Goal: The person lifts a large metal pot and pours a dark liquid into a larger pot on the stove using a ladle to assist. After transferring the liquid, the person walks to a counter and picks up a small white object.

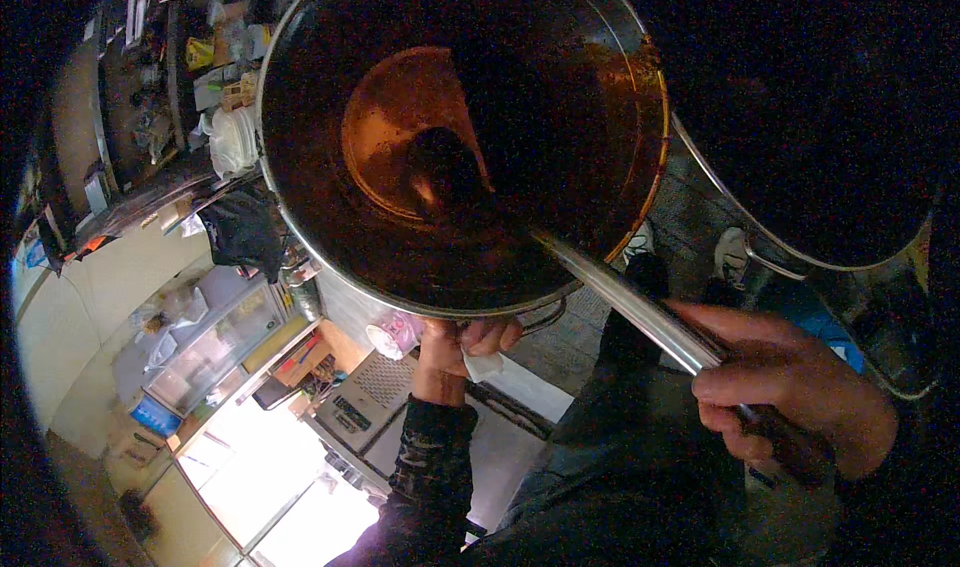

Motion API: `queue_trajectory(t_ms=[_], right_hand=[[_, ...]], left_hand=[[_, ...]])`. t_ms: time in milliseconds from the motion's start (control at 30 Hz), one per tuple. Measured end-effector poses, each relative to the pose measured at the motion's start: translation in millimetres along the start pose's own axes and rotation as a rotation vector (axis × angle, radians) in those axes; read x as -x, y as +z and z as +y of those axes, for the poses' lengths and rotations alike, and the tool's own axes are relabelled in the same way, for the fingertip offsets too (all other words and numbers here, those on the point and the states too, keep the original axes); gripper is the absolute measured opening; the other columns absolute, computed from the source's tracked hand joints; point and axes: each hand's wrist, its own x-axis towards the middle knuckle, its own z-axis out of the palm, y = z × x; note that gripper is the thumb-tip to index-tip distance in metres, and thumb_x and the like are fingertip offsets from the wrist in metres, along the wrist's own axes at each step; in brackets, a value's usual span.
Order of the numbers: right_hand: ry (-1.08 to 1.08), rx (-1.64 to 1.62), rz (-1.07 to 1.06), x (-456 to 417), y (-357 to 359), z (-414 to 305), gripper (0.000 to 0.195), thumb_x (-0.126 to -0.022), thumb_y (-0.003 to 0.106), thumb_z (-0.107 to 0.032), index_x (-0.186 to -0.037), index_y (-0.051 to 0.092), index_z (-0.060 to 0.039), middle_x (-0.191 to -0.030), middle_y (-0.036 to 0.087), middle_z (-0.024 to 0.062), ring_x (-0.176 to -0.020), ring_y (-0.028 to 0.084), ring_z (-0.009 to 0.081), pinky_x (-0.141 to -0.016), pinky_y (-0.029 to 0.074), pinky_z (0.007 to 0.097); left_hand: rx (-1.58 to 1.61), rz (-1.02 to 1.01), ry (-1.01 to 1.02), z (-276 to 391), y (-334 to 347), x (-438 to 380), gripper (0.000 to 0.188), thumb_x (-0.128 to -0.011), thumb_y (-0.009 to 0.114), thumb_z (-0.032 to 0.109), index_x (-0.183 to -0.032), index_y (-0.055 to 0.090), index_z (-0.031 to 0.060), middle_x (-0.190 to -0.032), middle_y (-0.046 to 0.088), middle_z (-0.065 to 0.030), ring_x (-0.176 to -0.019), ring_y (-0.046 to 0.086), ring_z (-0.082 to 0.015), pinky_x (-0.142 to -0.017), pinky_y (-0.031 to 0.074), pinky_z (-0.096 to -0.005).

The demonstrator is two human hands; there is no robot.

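A large round metal pot [450,308] fills the upper middle, its mouth towards me. Its inside is dark, with brown stains near the right rim and an orange-brown round patch [382,132] deep within. My right hand [787,387] grips the metal handle [637,304] of a long utensil, probably a ladle. Its far end goes into the pot, and the dark shape there is hard to make out. Under the near rim, my left hand [465,346] has its fingers curled at the pot's loop handle [551,316], with a white cloth or tissue [484,367] against them.
To the right stands another large metal vessel [840,267], its inside too dark to see. Shoes [731,256] show on the floor [679,192] between the vessels. Cluttered shelves [176,79] run along the left. Below are a pink-and-white roll [394,334], a perforated panel [382,379] and a bright window [255,477].
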Motion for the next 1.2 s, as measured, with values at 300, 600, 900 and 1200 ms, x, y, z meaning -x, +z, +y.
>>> queue_trajectory(t_ms=[300,600,900,1200], right_hand=[[-0.041,0.171,-0.064,-7.4,1.8,-1.2,0.058,-0.076,0.049,-0.009,-0.128,0.022,-0.0124,-0.058,0.044,0.003,-0.041,0.043,0.0091,-0.036,0.035,0.0212],[-0.385,1.48,0.573,-33.8,-20.7,-32.3,0.052,-0.074,0.047,-0.009,-0.122,0.029,-0.0076,-0.074,0.055,0.0206,-0.059,0.054,0.0332,-0.06,0.044,0.0391],[-0.319,1.264,0.531,-62.8,-17.2,-34.5,0.053,-0.078,0.042,-0.009,-0.126,0.022,-0.0095,-0.062,0.054,0.0166,-0.04,0.05,0.0229,-0.041,0.044,0.036],[-0.196,0.545,-0.03,-52.3,-2.7,-5.2,0.056,-0.076,0.044,-0.014,-0.126,0.019,-0.0054,-0.054,0.047,0.0047,-0.038,0.046,0.0121,-0.032,0.039,0.0268]], left_hand=[[0.146,-0.129,0.044,1.2,6.1,-5.0,0.065,-0.067,0.054,0.055,-0.108,0.042,0.0074,-0.045,0.029,0.0079,-0.038,0.028,-0.0062,-0.05,0.03,-0.0252],[0.168,-0.151,0.029,0.1,10.7,-7.8,0.065,-0.069,0.047,0.059,-0.107,0.044,0.0072,-0.044,0.027,0.0082,-0.037,0.026,-0.0062,-0.05,0.029,-0.0246],[0.18,-0.124,0.047,2.6,12.8,-7.8,0.046,-0.078,0.035,0.055,-0.08,0.049,0.0112,-0.042,0.025,0.0065,-0.036,0.026,-0.0079,-0.049,0.029,-0.0262],[0.098,-0.104,0.015,4.8,6.9,-7.4,0.045,-0.077,0.036,0.056,-0.069,0.046,0.0129,-0.041,0.023,0.0069,-0.036,0.026,-0.0076,-0.049,0.029,-0.0262]])
